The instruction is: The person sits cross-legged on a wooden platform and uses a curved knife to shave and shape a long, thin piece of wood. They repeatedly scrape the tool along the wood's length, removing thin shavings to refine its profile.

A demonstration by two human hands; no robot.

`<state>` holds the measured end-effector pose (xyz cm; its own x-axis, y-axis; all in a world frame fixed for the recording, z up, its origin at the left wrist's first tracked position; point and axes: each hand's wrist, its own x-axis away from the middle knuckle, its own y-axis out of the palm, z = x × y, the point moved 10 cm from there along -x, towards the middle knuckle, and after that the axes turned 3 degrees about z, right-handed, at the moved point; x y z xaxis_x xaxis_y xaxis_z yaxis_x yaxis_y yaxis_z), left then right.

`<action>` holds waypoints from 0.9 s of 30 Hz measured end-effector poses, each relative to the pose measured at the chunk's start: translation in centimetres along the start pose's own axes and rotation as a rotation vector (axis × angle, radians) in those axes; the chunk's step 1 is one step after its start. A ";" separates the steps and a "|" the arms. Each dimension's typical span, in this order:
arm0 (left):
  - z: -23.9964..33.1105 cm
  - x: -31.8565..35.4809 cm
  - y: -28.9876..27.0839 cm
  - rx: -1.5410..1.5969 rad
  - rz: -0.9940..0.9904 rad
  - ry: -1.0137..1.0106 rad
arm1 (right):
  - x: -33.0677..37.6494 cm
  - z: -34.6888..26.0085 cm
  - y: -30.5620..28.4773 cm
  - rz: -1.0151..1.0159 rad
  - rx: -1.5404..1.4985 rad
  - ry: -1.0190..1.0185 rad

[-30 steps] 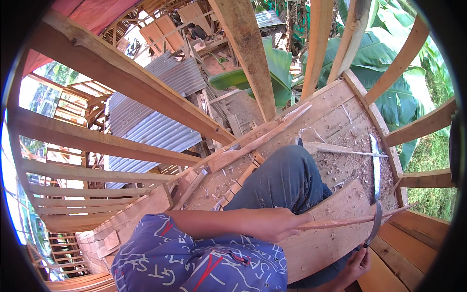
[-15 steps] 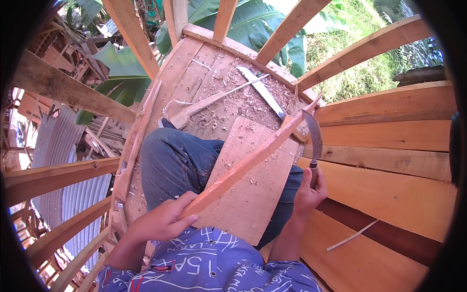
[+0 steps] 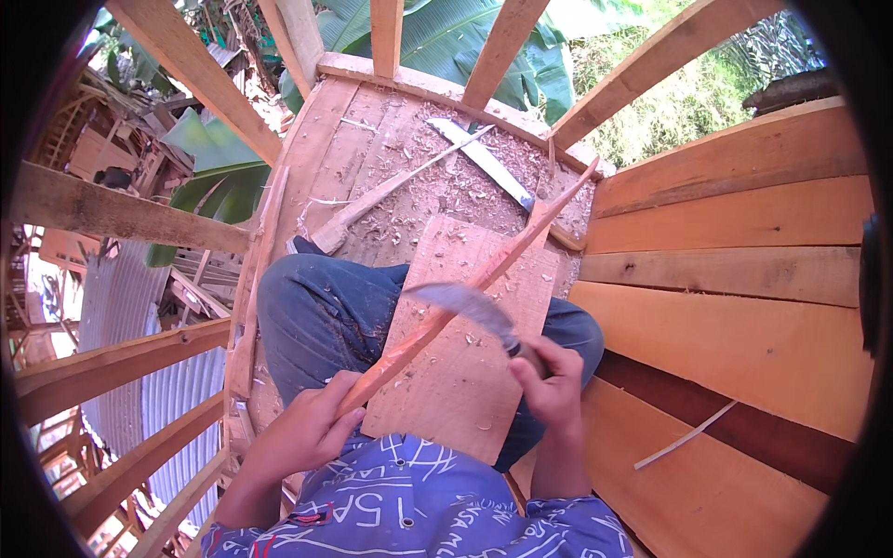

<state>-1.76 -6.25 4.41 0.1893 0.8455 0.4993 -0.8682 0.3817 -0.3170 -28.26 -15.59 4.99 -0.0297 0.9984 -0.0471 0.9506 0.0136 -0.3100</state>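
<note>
My left hand (image 3: 321, 423) is wrapped round the near end of a long tapered wooden stick (image 3: 400, 355). The stick slants up and away to the right, its pointed far end beyond my knees. In my right hand (image 3: 551, 381) is the dark handle of a curved knife (image 3: 470, 309). Its blade, slightly blurred, crosses over the middle of the stick; I cannot tell whether it touches. A flat wooden board (image 3: 456, 395) lies across my lap under the stick, with a few shavings on it.
On the shaving-strewn plank floor lie a handsaw (image 3: 488, 167) and a second carved stick (image 3: 372, 197). Wooden posts rim the floor, with a plank wall (image 3: 716, 321) at the right. A thin wood strip (image 3: 686, 435) rests there. Corrugated metal sheets (image 3: 186, 409) show beyond the left edge.
My right hand has brought the curved knife left and nearer, from beside the stick's far end to over its middle. My left hand still grips the stick, and the view has shifted slightly.
</note>
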 end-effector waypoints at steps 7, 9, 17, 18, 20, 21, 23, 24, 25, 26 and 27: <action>0.5 0.9 -0.3 -0.034 0.013 0.007 | -0.8 4.1 -2.6 0.261 -0.223 0.132; -0.3 1.1 -0.4 -0.032 0.015 -0.029 | 0.1 1.9 0.8 0.107 -0.099 0.026; -1.0 0.6 0.3 -0.031 0.068 -0.018 | 1.6 0.3 5.7 -0.057 -0.022 -0.065; -1.8 0.9 0.0 -0.034 0.093 -0.020 | 2.0 -0.7 5.9 -0.103 0.028 -0.198; -3.5 1.6 -1.1 -0.026 0.167 -0.033 | -0.2 2.7 3.0 -0.058 -0.051 0.071; -2.4 1.6 -0.6 0.050 0.115 -0.042 | -0.9 3.7 2.1 -0.027 -0.112 0.196; 0.0 1.2 0.3 0.074 0.086 0.004 | -0.1 2.1 2.7 0.023 -0.075 0.119; 0.8 1.0 0.1 0.015 0.086 0.027 | 1.0 1.2 2.9 0.044 -0.050 0.100; 1.5 1.2 -0.3 -0.036 0.091 0.043 | 1.5 -1.0 4.1 -0.069 -0.035 0.009; 1.9 1.3 -0.6 -0.080 0.104 0.054 | 0.9 -0.4 2.9 -0.015 -0.049 0.055; 3.4 1.5 -1.1 -0.131 0.168 0.237 | 0.2 0.8 1.8 0.019 -0.070 0.114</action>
<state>-2.06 -6.63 8.27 0.1635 0.9583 0.2344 -0.8326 0.2615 -0.4883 -26.77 -15.41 3.67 0.0202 0.9982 0.0572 0.9701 -0.0057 -0.2425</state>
